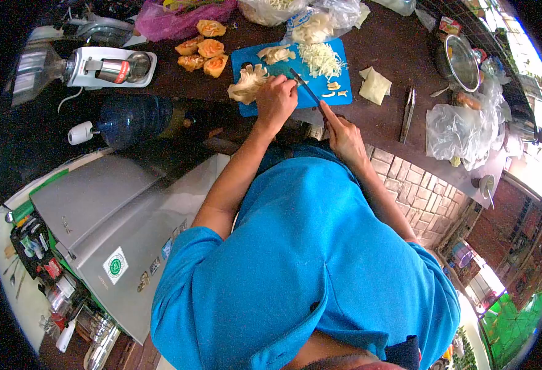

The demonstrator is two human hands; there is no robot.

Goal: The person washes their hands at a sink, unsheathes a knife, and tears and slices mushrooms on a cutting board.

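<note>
A blue cutting board lies on the dark table in front of me. My left hand is at its near side, fingers curled down over a pale oyster mushroom; the fingertips are partly hidden. In my right hand is a knife, its blade slanting across the board close to my left fingers. Thin white shreds are heaped at the board's far right, with a few loose bits below them. Another piece of mushroom rests near the far edge.
Several orange filled pieces sit left of the board, near a pink bag. To the right are a folded pale wrapper, metal tongs, a steel bowl and clear plastic bags. A blue water jug is at left.
</note>
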